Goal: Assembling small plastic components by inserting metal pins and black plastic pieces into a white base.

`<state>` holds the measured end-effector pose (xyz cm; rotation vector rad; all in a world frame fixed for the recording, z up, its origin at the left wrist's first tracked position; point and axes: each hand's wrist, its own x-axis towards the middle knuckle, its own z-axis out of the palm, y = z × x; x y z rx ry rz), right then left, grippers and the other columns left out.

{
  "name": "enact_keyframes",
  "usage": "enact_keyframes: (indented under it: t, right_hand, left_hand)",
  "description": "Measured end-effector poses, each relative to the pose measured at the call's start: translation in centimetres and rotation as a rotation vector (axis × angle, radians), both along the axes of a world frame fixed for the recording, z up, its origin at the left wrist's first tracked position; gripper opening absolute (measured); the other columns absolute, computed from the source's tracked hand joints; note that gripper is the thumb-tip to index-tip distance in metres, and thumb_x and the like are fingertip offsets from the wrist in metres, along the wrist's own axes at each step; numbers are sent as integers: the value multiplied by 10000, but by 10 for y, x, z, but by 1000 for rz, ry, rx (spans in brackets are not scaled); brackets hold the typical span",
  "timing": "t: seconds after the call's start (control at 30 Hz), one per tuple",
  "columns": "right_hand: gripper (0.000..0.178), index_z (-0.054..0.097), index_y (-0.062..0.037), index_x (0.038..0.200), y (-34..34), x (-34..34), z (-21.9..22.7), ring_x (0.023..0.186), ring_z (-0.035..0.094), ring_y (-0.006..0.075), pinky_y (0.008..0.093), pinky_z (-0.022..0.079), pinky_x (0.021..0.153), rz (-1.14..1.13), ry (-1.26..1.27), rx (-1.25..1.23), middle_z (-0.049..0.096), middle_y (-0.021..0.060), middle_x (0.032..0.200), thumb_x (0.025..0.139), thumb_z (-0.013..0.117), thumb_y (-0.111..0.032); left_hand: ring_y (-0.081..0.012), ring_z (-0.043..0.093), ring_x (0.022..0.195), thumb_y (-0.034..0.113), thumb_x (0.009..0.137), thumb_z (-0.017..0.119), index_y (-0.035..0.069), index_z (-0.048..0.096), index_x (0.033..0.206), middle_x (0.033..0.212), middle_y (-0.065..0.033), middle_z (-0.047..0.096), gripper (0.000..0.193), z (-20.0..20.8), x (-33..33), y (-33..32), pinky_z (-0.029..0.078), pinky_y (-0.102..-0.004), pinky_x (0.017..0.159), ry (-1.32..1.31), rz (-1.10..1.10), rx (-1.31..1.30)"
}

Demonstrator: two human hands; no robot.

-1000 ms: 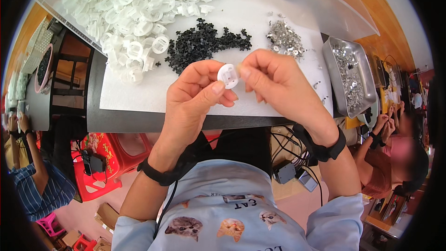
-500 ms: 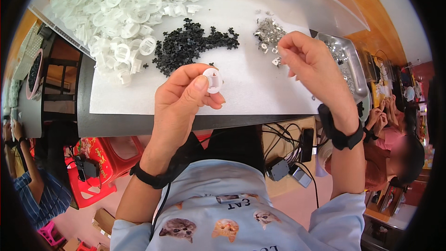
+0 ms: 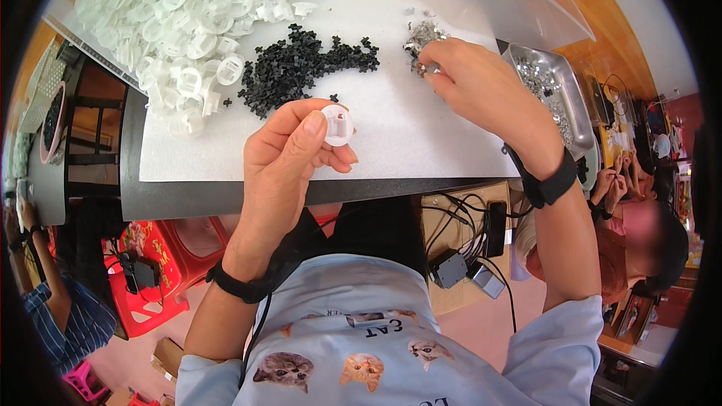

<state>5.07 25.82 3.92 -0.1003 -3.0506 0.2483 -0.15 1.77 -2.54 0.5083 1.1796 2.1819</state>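
Observation:
My left hand (image 3: 282, 143) pinches a round white plastic part (image 3: 338, 126) between thumb and fingers, its slotted face turned up, above the front of the white sheet. My right hand (image 3: 481, 90) reaches to a small heap of shiny metal pieces (image 3: 421, 34) at the back right of the sheet. Its thumb and fingertips are drawn together at the heap's near edge; what lies between them is too small and covered to make out. Left of the heap lies a pile of small black cross-shaped pieces (image 3: 282, 68). A large mound of similar translucent white parts (image 3: 203, 11) fills the back left.
The white foam sheet (image 3: 226, 162) covers the dark table (image 3: 180, 199). A metal tray (image 3: 577, 116) with more metal bits stands right of my right hand. Below the table are cables and adapters (image 3: 451, 271) and a red stool (image 3: 169, 263). Other people sit at both sides.
My right hand has moved left and away from me, from above the sheet onto the metal heap. My left hand has shifted slightly left, still holding the white part, now turned more face-up.

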Motion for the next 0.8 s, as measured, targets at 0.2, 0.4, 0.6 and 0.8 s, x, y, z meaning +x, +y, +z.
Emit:
enact_keyframes:
  t: [0.2,0.4,0.6,0.8]
  right_hand:
    - [163,625,16,911,-14,-10,5,873,622,393,467,491,751,-44,-92,-26,644,211,884,797,530,-51]
    - [179,583,-4,972,-5,-7,-1,719,578,303,396,456,654,33,28,-19,590,159,821,814,539,-74]
    - [181,578,-10,976,-16,-4,9,705,555,295,386,442,638,52,-85,-269,579,145,818,808,537,-63]
    - [151,616,0,907,-13,-7,-2,872,606,367,453,480,746,62,-25,-86,629,192,894,809,505,-29]
  left_hand:
    - [-157,646,758,203,988,513,-44,573,1133,968,-120,650,293,-1,-2,-3,534,-273,666,-13,-3,14]
    - [-164,642,738,232,998,487,-36,569,1127,959,-162,654,309,-1,-1,-2,525,-278,654,-11,17,-5]
    - [-167,645,742,221,1001,478,-40,565,1129,960,-163,654,303,-2,-2,-3,527,-281,658,-12,18,4]
    - [-165,641,743,230,1000,482,-43,564,1128,961,-161,653,312,0,3,-4,518,-276,655,-14,16,-22]
